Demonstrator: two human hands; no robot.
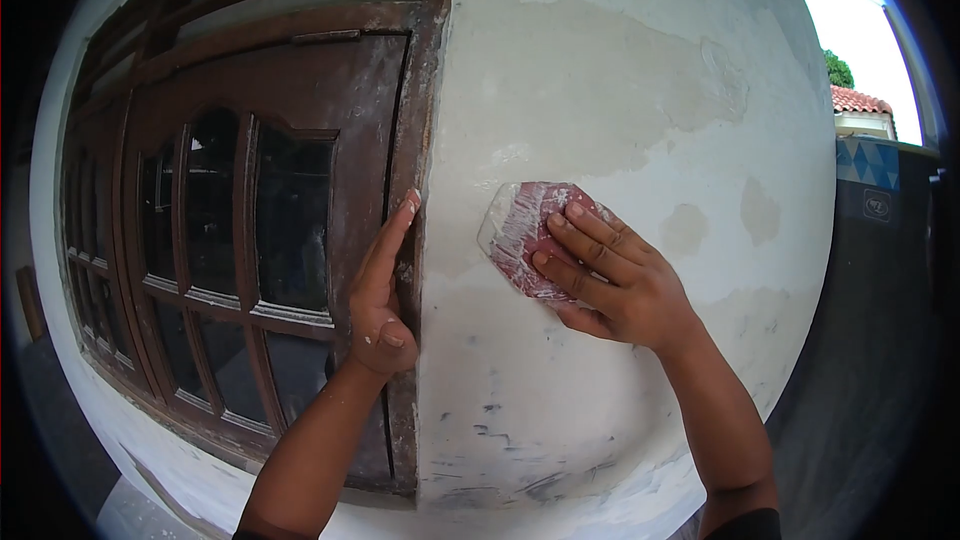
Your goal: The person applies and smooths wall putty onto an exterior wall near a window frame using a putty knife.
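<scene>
My right hand (pixel 628 288) presses a flat red putty spreader (pixel 528 240), smeared with white putty, against the wall (pixel 560 380). The thumb is mostly below the spreader and the fingers lie across its face. Wet-looking putty shows on the wall by the spreader's left edge. My left hand (pixel 378 295) rests on the brown wooden window frame (pixel 405 440), left of the spreader. Its fingers are stretched upward, white specks dot the skin, and it holds nothing.
A brown wooden window (pixel 355 140) with dark glass panes fills the left side. Damp-looking beige patches (pixel 590 60) spread over the upper wall, and dark scuffs mark its lower part. Beyond the wall's right edge stand a dark surface (pixel 870 280) and a red tiled roof (pixel 860 100).
</scene>
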